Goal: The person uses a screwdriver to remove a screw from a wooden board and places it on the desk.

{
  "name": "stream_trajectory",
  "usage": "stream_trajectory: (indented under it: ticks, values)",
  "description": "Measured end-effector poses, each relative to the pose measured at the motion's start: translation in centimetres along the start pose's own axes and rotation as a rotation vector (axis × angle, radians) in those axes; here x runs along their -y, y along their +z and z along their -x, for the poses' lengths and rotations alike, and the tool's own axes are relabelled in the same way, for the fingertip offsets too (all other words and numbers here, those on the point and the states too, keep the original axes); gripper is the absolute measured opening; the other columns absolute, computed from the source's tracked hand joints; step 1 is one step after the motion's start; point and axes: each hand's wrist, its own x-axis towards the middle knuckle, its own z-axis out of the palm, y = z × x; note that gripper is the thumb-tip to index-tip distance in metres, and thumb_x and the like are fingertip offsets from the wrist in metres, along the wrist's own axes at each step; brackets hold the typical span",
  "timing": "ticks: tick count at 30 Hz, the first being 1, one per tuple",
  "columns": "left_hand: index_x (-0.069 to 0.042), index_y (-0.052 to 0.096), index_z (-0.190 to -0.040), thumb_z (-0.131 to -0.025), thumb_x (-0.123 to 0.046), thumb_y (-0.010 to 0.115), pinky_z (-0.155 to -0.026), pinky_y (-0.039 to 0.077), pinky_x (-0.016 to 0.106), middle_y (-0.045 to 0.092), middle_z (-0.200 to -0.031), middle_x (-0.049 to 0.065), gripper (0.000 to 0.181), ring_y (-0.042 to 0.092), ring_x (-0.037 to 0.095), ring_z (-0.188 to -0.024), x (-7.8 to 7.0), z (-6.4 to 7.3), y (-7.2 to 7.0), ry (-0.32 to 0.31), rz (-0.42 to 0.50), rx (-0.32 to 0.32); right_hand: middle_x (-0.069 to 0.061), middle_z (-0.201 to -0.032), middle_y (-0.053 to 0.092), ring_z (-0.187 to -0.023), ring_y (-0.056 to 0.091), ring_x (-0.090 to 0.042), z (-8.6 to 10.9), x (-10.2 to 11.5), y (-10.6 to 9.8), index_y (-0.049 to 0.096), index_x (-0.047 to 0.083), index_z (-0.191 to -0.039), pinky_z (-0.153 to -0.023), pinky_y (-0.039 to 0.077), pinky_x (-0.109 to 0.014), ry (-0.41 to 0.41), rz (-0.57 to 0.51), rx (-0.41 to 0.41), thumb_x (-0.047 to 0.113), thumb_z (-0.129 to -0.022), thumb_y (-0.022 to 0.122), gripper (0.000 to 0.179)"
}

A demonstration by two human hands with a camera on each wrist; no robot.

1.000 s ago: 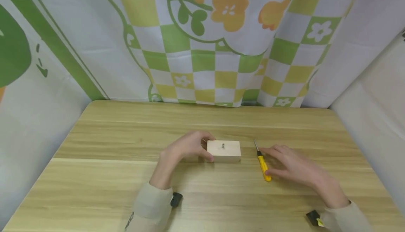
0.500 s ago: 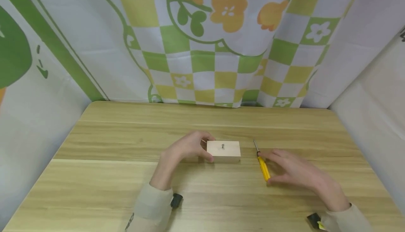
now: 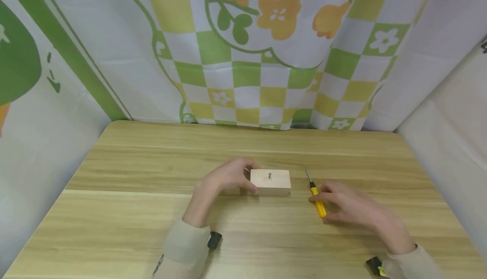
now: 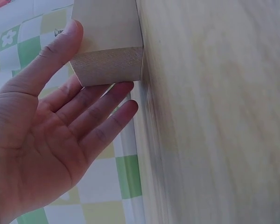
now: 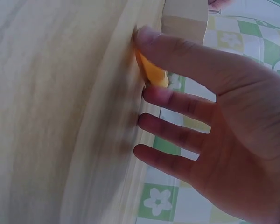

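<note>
Table [image 3: 133, 160]: firm backing, so let it take the weight. L hand [image 3: 224, 176]: thumb near side, fingers far side, gripping block [image 3: 279, 181] at its L end; steady pressure should do, no need to squeeze. R hand [image 3: 348, 203]: thumb + finger round yellow screwdriver [image 3: 314, 190], other fingers loose; can't tell how firm, so best settle the pinch before any lift. Block sits on table nr its middle, btwn hands; avoid bumping it. Screwdriver's R of block, apart, tip pointing away; prob. handles best held mid-handle w/ thumb opposite. Screw [image 3: 269, 175] stands up nr middle of block's top; tip s/b swung clear, b/c a knock might tilt it.
</note>
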Motion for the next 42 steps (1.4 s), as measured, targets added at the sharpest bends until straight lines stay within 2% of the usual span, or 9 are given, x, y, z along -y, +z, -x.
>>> stream_trajectory:
  ticks: [4, 9, 12, 17, 21, 26, 32, 36, 42]
  values:
    - [-0.011, 0.065, -0.12, -0.071, -0.017, 0.089, -0.094, 0.051, 0.037, 0.07, -0.109, 0.0, 0.055, 0.064, 0.016, -0.104, -0.1, -0.1, 0.0, 0.006, -0.011, 0.002, 0.006, -0.109, 0.058, -0.095, 0.052, -0.009, -0.2, 0.0, 0.2, 0.071, 0.023, -0.12, -0.082, 0.05, -0.034, -0.015, 0.014, -0.011, 0.032, -0.076, 0.084, 0.047]
    - [-0.01, 0.065, -0.121, -0.071, -0.016, 0.09, -0.094, 0.051, 0.037, 0.071, -0.108, 0.001, 0.056, 0.064, 0.016, -0.103, -0.1, 0.0, 0.0, 0.007, -0.014, -0.001, 0.009, -0.107, 0.06, -0.092, 0.055, -0.005, -0.3, 0.1, 0.2, 0.07, 0.023, -0.118, -0.079, 0.052, -0.031, -0.047, 0.011, -0.054, 0.039, -0.081, 0.079, 0.041]
    - [-0.01, 0.065, -0.12, -0.071, -0.017, 0.09, -0.094, 0.051, 0.037, 0.071, -0.108, 0.0, 0.056, 0.064, 0.016, -0.103, -0.1, 0.1, 0.0, 0.006, -0.014, -0.003, 0.008, -0.108, 0.064, -0.093, 0.062, -0.007, -0.5, 0.2, 0.2, 0.07, 0.02, -0.118, -0.08, 0.055, -0.032, -0.087, 0.021, -0.13, 0.039, -0.083, 0.078, 0.041]
    - [-0.011, 0.065, -0.12, -0.071, -0.017, 0.09, -0.094, 0.051, 0.037, 0.07, -0.108, 0.0, 0.055, 0.064, 0.016, -0.104, 0.0, 0.1, -0.1, 0.007, -0.016, -0.003, 0.004, -0.107, 0.07, -0.093, 0.068, -0.012, -0.5, 0.2, 0.0, 0.072, 0.016, -0.114, -0.081, 0.058, -0.034, -0.177, 0.049, -0.284, 0.032, -0.079, 0.082, 0.04]
    - [-0.011, 0.065, -0.12, -0.071, -0.017, 0.09, -0.094, 0.051, 0.037, 0.07, -0.108, 0.0, 0.055, 0.064, 0.016, -0.104, 0.0, 0.1, -0.1, 0.006, -0.022, -0.003, 0.002, -0.107, 0.072, -0.094, 0.07, -0.015, -0.5, 0.2, -0.1, 0.072, 0.014, -0.114, -0.08, 0.059, -0.034, -0.231, 0.054, -0.356, 0.03, -0.079, 0.083, 0.041]
    - [-0.01, 0.065, -0.122, -0.071, -0.017, 0.09, -0.095, 0.05, 0.037, 0.07, -0.109, 0.0, 0.057, 0.063, 0.016, -0.105, 0.0, 0.1, 0.0, 0.006, -0.029, -0.001, -0.003, -0.113, 0.072, -0.097, 0.071, -0.021, -0.6, 0.2, -0.2, 0.069, 0.009, -0.119, -0.081, 0.059, -0.036, -0.298, 0.041, -0.427, 0.03, -0.087, 0.077, 0.04]
    - [-0.009, 0.065, -0.121, -0.071, -0.016, 0.089, -0.096, 0.05, 0.038, 0.07, -0.109, 0.001, 0.056, 0.064, 0.017, -0.105, -0.1, 0.1, 0.0, 0.006, -0.023, -0.002, -0.004, -0.107, 0.073, -0.09, 0.071, -0.02, -1.4, 0.4, -0.7, 0.069, 0.005, -0.117, -0.076, 0.058, -0.033, -0.382, 0.069, -0.602, 0.04, -0.1, 0.057, 0.041]
    - [-0.009, 0.065, -0.12, -0.071, -0.015, 0.089, -0.095, 0.051, 0.037, 0.07, -0.108, 0.001, 0.055, 0.064, 0.016, -0.104, -0.1, 0.1, -0.1, 0.006, -0.021, -0.004, -0.007, -0.097, 0.075, -0.08, 0.073, -0.021, -1.7, 0.6, -1.2, 0.072, 0.002, -0.108, -0.07, 0.058, -0.032, -0.344, 0.096, -0.698, 0.041, -0.104, 0.046, 0.047]
    - [-0.01, 0.064, -0.124, -0.071, -0.017, 0.089, -0.097, 0.05, 0.037, 0.07, -0.111, 0.001, 0.059, 0.063, 0.017, -0.108, -0.1, 0.0, -0.1, -0.003, -0.029, 0.001, -0.011, -0.083, 0.075, -0.067, 0.072, -0.022, -1.7, 1.1, -2.1, 0.073, -0.002, -0.094, -0.058, 0.057, -0.031, -0.274, 0.16, -0.865, 0.038, -0.104, 0.048, 0.049]
